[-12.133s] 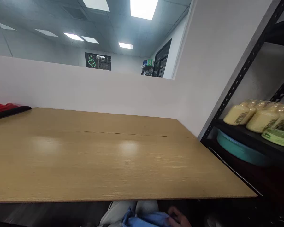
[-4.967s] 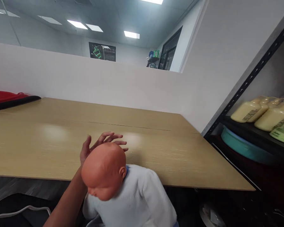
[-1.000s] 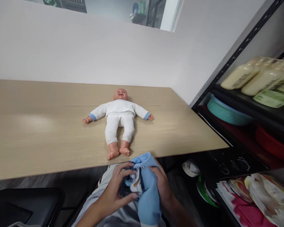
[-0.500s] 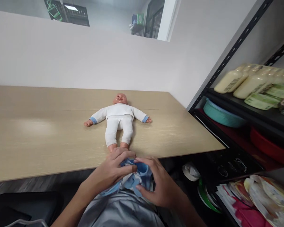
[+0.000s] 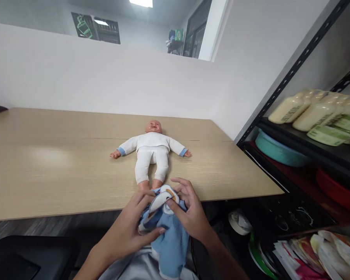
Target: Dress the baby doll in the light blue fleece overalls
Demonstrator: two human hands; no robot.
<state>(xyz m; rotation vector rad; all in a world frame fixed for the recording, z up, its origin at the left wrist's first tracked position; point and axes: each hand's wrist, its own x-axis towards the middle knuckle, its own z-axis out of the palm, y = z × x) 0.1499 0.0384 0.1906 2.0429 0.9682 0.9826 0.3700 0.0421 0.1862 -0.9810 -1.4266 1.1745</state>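
A blue cloth garment (image 5: 170, 243) with a white and orange animal patch hangs between my two hands, over my lap at the table's front edge. My left hand (image 5: 135, 223) grips its left side, the fingers behind the fabric and the thumb across the front. On the upper right, my right hand (image 5: 189, 210) pinches the cloth beside the patch between thumb and fingers. Just beyond, a baby doll (image 5: 153, 155) in a white top and white trousers lies face up on the table, arms spread. Its feet are partly hidden behind the garment.
The wooden table (image 5: 61, 182) runs up to a white wall. On the right, a black rack holds cream-coloured bottles (image 5: 309, 111), a teal basin (image 5: 280, 149) and a red basin (image 5: 338, 190). A black chair (image 5: 29, 256) stands at lower left.
The garment has been raised and turned, so its animal patch and a longer blue part now show. My right hand has shifted its hold onto the patch edge. The doll lies as before.
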